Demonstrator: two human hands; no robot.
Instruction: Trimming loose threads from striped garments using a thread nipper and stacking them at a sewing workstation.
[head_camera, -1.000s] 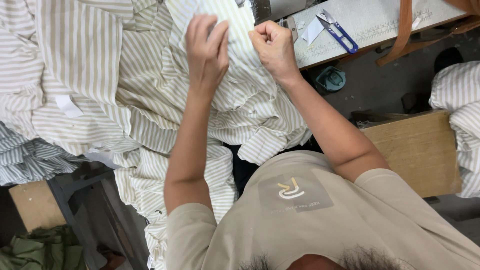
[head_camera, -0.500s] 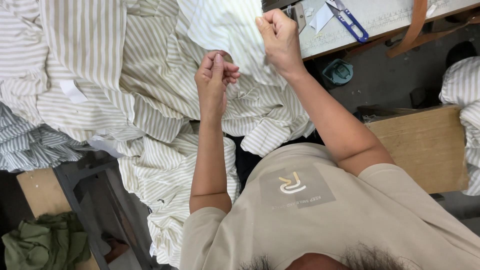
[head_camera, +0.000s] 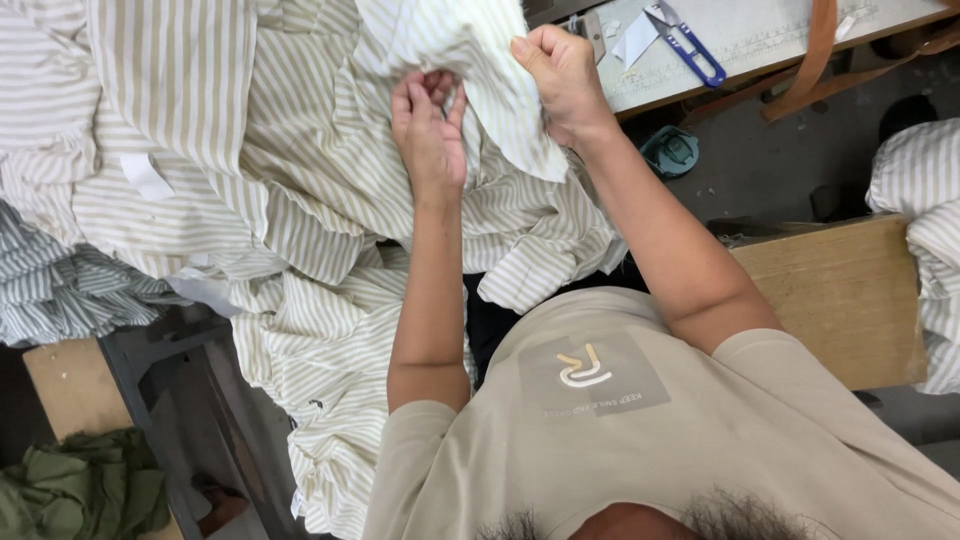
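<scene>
I see both hands raised over a heap of beige-and-white striped fabric that covers the work surface in front of me.

Left hand: the fingers are curled together and pinched on a fold of the striped garment piece. The grip point sits at the top of the hand, away from the body.

Right hand: closed into a fist, clamped on the same piece at its upper right edge. The cloth passes under the knuckles, so I cannot tell how much of it is inside the fist.

Relation of interest: the held piece spans between the two hands, touching both. It then hangs down and to the right from the right fist, ending in a pointed flap near the right forearm. Its long axis runs from upper left to lower right. The stripes follow roughly the same line. The two hands are near each other, the right slightly higher in the head view.

Surroundings: blue-handled thread snips lie on the pale tabletop, well apart from the right hand. A wooden board sits beside the right elbow. Green cloth lies low on the left.
</scene>
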